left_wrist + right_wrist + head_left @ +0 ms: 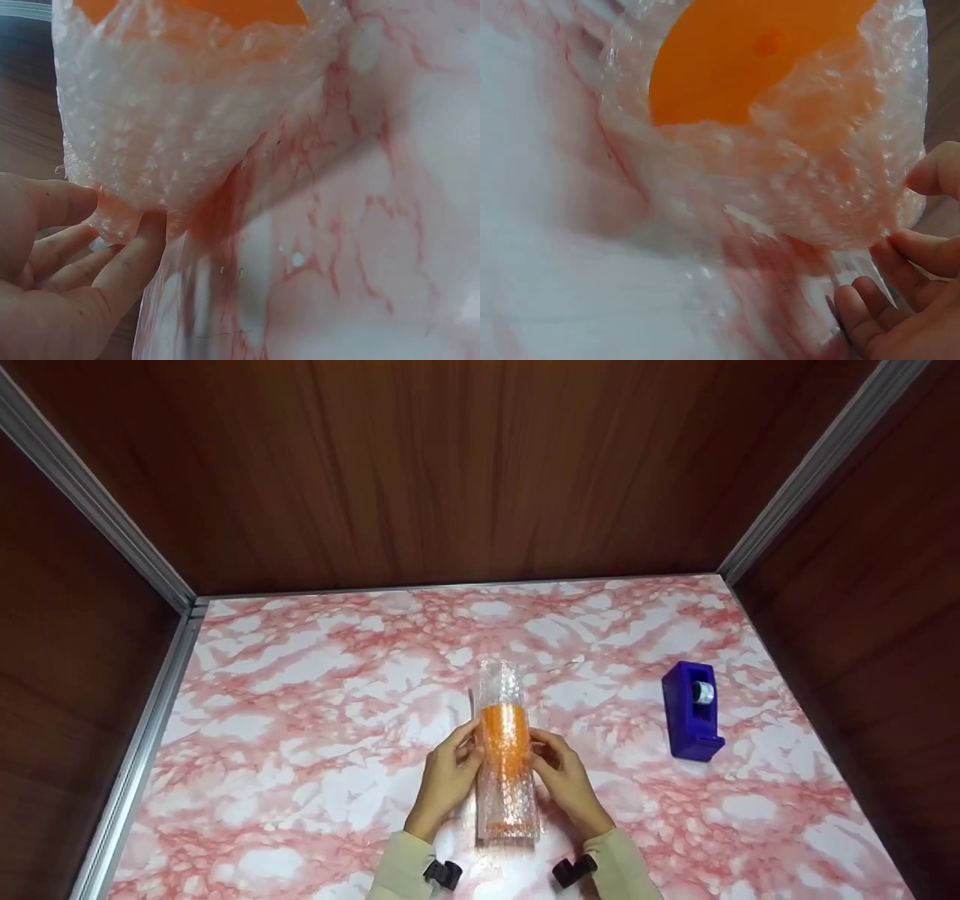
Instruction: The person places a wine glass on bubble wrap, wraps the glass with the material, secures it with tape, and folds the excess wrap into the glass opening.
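Note:
An orange goblet (502, 731), wide above and narrowing downward, lies inside a roll of clear bubble wrap (508, 802) in front of me. Its flat round orange base (705, 75) shows through the wrap's open end in the right wrist view. My left hand (448, 774) holds the roll's left side, the thumb on the wrap and fingers curled at its lower edge. On the opposite side, my right hand (565, 777) grips the wrap between thumb and fingers. Parts of both hands' fingertips are hidden by the roll in the head view.
A purple tape dispenser (691, 712) with a tape roll (703, 692) stands to the right on the red-and-white marbled tabletop (315, 690). Dark wood panels (450, 472) with metal frame edges (142, 780) enclose the back and both sides.

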Available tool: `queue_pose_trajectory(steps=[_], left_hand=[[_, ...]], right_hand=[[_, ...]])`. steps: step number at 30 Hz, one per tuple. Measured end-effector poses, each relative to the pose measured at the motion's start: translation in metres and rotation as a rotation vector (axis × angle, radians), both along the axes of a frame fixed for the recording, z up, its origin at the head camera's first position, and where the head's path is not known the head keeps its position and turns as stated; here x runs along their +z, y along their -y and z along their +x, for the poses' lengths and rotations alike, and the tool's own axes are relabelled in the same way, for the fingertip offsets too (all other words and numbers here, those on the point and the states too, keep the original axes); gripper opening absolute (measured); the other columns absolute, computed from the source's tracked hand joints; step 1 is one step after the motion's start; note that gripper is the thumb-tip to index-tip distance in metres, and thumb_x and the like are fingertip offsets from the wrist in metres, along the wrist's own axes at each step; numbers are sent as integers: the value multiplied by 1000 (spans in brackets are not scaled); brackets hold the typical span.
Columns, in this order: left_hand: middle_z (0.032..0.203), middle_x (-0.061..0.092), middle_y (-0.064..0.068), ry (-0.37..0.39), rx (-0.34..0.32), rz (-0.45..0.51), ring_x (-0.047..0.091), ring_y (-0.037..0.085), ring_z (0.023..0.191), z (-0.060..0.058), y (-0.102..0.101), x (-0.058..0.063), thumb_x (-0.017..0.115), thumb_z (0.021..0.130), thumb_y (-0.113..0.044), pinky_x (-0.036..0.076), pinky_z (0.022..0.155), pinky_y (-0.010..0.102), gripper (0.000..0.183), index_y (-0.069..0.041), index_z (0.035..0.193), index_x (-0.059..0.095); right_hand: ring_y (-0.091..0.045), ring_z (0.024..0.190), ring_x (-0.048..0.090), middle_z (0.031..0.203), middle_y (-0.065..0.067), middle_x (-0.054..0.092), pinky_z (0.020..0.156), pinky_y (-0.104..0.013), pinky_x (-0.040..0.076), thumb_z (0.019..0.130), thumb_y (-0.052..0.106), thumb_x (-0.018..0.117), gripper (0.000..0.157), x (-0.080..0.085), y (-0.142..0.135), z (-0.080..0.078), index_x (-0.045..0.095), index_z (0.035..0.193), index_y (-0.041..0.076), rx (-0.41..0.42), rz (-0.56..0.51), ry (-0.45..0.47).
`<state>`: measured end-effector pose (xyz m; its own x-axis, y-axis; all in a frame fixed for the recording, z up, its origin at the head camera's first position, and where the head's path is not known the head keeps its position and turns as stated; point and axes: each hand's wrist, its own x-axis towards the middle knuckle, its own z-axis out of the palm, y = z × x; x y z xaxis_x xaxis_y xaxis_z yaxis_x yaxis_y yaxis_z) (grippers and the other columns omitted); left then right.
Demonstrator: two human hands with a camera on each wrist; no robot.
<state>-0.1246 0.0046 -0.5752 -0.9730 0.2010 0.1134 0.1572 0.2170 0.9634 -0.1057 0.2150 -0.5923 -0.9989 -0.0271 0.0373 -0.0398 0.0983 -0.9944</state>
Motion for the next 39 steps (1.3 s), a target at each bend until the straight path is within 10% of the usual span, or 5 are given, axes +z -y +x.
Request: queue_pose_trajectory(steps=[19,31,39], left_hand=[[133,60,21,-31,12,-15,67,28,109,-4,1,2,65,99,-16,54,92,39,44,-12,142,58],[134,60,11,-3,16,-10,68,22,103,-6,-2,5,69,96,-15,56,85,37,45,-18,140,60],[135,56,13,-4,-4,-21,65,26,105,-8,0,2,67,95,-12,56,86,35,49,-13,142,57]], right_hand=[[-37,109,56,125,-26,57,94,-29,48,95,-6,60,35,44,13,9,57,127,-18,-16,295,-138],[-38,115,59,129,-28,59,95,-32,50,101,-4,53,52,26,4,14,35,149,-7,74,98,-123],[-46,106,55,129,-31,52,90,-31,51,95,-10,59,47,28,4,11,45,141,-13,55,117,-205]])
